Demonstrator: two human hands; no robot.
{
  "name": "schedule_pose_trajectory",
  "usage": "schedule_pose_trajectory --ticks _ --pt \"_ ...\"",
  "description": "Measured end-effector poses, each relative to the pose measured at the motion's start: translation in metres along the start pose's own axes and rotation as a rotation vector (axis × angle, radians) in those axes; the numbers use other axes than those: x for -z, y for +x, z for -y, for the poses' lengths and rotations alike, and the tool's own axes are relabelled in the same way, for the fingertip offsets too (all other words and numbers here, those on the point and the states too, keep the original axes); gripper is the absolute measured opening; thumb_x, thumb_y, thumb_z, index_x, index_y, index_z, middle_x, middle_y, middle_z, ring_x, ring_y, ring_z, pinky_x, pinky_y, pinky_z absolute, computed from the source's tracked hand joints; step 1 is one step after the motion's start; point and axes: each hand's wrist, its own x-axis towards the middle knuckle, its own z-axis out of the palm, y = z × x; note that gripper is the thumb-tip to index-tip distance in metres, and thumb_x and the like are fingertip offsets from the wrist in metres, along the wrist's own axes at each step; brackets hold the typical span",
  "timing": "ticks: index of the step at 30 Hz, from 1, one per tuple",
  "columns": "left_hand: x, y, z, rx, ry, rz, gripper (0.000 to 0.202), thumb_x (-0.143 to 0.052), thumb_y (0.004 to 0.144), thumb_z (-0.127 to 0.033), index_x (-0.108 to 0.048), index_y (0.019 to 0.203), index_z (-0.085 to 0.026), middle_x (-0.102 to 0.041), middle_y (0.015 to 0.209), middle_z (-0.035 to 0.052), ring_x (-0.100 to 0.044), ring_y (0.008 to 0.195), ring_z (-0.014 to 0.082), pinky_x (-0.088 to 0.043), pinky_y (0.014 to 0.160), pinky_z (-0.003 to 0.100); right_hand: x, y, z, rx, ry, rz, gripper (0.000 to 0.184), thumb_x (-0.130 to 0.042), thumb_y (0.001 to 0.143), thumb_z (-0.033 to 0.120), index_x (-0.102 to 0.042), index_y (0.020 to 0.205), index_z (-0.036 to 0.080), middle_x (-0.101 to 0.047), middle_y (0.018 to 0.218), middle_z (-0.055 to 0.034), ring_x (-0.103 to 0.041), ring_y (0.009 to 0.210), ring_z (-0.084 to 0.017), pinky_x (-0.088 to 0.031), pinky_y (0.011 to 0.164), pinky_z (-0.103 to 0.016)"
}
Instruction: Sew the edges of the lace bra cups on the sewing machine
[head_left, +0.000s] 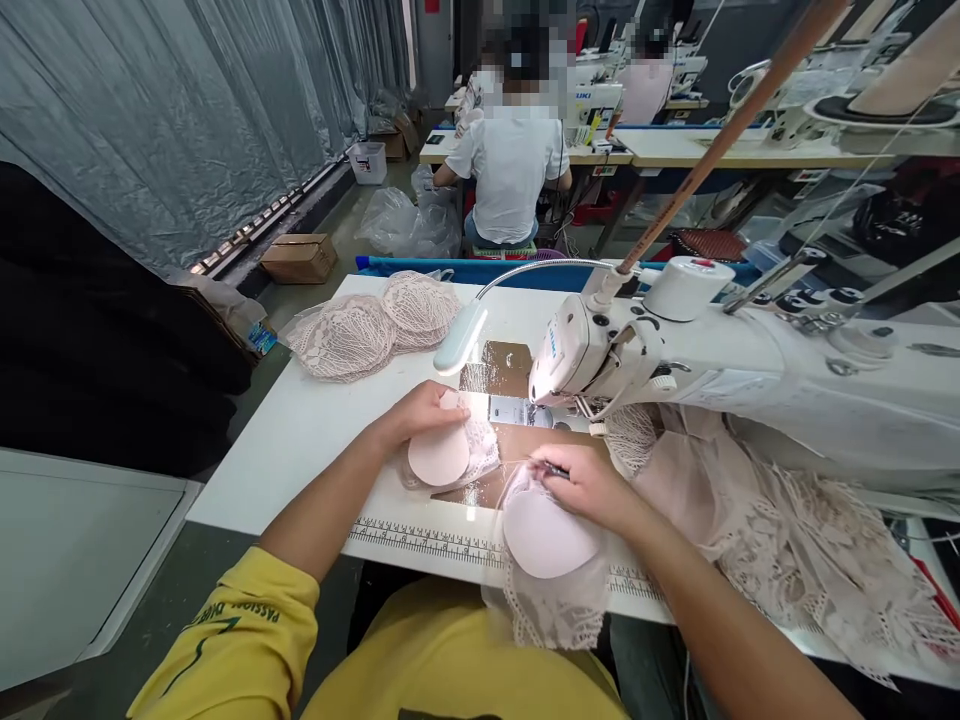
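My left hand (429,412) is closed on a pale pink bra cup (439,455) with a lace edge, thumb on top, left of the sewing machine's needle area. My right hand (574,480) is closed round a small dark tool (553,469), possibly thread snips; most of it is hidden in the fingers. Under that hand a second bra cup (551,535) lies at the table's front edge, its lace and mesh hanging over. Between the two cups runs what looks like a thin thread. The white sewing machine (592,350) stands just beyond my hands.
Stacked lace cups (349,335) lie at the table's back left. A lamp (461,335) on a bent neck overhangs the work spot. More lace pieces (780,530) are heaped at right beneath the machine arm. A printed ruler (427,540) runs along the front edge. A co-worker (510,160) sits ahead.
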Motion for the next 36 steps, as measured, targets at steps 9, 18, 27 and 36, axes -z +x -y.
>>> schedule_pose_trajectory --ticks 9,18,27,36 --pt "-0.014 -0.009 0.001 -0.008 -0.360 0.112 0.036 -0.071 0.071 -0.044 -0.065 0.081 -0.010 -0.064 0.075 0.0056 -0.059 0.063 0.0156 -0.044 0.058 0.026 -0.019 0.035 0.030 -0.117 0.515 -0.014 0.037 -0.064 0.077 0.033 -0.062 0.109 0.016 -0.066 0.108 -0.0073 -0.060 0.098 -0.021 -0.047 0.085 -0.034" --pt "0.007 -0.010 0.008 -0.065 -0.212 0.312 0.030 -0.073 0.069 -0.031 -0.067 0.091 -0.011 -0.066 0.087 0.0053 -0.060 0.080 0.0181 -0.047 0.070 0.026 -0.023 0.035 0.014 -0.163 0.408 -0.066 0.015 -0.062 0.077 0.032 -0.062 0.083 0.018 -0.063 0.083 -0.0015 -0.058 0.080 -0.017 -0.046 0.072 -0.029" --pt "-0.015 -0.007 0.004 -0.139 -0.169 0.190 0.026 -0.072 0.069 -0.033 -0.065 0.084 -0.013 -0.059 0.077 0.0001 -0.054 0.072 0.0131 -0.041 0.063 0.021 -0.027 0.044 0.028 -0.036 0.386 -0.187 0.018 -0.057 0.084 0.034 -0.064 0.083 0.018 -0.063 0.079 -0.0022 -0.057 0.074 -0.016 -0.046 0.068 -0.027" --pt "-0.023 -0.008 -0.004 -0.161 -0.192 0.122 0.019 -0.070 0.072 -0.029 -0.066 0.082 -0.013 -0.065 0.081 0.0020 -0.058 0.078 0.0149 -0.042 0.071 0.023 -0.028 0.039 0.014 -0.039 0.471 -0.244 0.026 -0.058 0.085 0.039 -0.062 0.101 0.019 -0.065 0.092 -0.0047 -0.060 0.085 -0.018 -0.047 0.078 -0.031"
